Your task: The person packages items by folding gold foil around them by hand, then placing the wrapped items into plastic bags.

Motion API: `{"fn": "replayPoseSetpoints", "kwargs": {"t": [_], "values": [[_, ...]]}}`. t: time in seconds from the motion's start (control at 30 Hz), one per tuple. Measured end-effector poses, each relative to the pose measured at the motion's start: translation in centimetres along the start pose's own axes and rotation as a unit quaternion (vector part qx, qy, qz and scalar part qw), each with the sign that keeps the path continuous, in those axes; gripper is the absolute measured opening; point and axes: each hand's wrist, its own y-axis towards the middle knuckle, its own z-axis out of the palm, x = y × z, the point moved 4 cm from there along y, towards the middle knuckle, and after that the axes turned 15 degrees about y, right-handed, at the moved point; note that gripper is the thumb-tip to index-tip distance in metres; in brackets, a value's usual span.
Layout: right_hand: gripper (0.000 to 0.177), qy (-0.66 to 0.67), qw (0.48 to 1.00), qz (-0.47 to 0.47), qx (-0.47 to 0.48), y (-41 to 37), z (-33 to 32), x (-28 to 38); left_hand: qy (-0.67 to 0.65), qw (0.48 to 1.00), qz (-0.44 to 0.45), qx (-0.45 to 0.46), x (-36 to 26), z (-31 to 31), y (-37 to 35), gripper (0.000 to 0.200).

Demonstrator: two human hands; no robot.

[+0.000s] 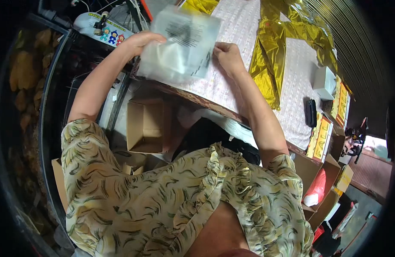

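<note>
A frosted clear plastic bag [180,51] with dark printed text is held up over the left end of the table. My left hand [142,41] grips its left side, thumb lying on the front and fingers behind it. At the right edge of the bag, my right hand [228,56] is closed in a pinch, fingertips right at the plastic. Shiny gold garment-like fabric [268,64] lies on the table to the right of my right hand.
A patterned pale cloth [298,85] covers the table. A black case [311,113], a white box [324,83] and yellow-red boxes [320,138] stand at right. Below the table edge is an open cardboard box [146,124]; a skateboard deck [88,25] lies upper left.
</note>
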Motion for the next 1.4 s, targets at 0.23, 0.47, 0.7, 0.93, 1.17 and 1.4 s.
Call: {"fn": "replayPoseSetpoints", "kwargs": {"t": [0.23, 0.47, 0.7, 0.93, 1.17, 1.4], "values": [[0.038, -0.246, 0.928, -0.266, 0.087, -2.8, -2.3, 2.3, -0.29, 0.951, 0.104, 0.007, 1.8, -3.6, 1.6, 0.024], [0.07, -0.499, 0.813, -0.13, 0.27, -7.4, 5.8, 1.4, -0.25, 0.952, 0.124, -0.127, -3.4, -1.7, 0.0, 0.031], [0.072, -0.275, 0.86, -0.179, 0.391, -8.6, 18.2, 0.5, -0.165, 0.958, 0.218, -0.091, -1.4, -5.0, 3.9, 0.03], [0.068, -0.246, 0.93, -0.178, 0.207, -6.7, 16.5, 2.2, -0.274, 0.95, 0.147, -0.033, -0.5, -6.1, 4.1, 0.027], [0.088, -0.276, 0.905, -0.074, 0.316, -8.2, 22.1, 1.2, -0.229, 0.963, 0.091, -0.107, 0.2, -4.3, 2.0, 0.032], [0.053, -0.24, 0.864, -0.307, 0.319, -16.6, 15.5, 3.9, -0.165, 0.983, 0.046, 0.059, 4.5, -3.0, 0.7, 0.031]]}}
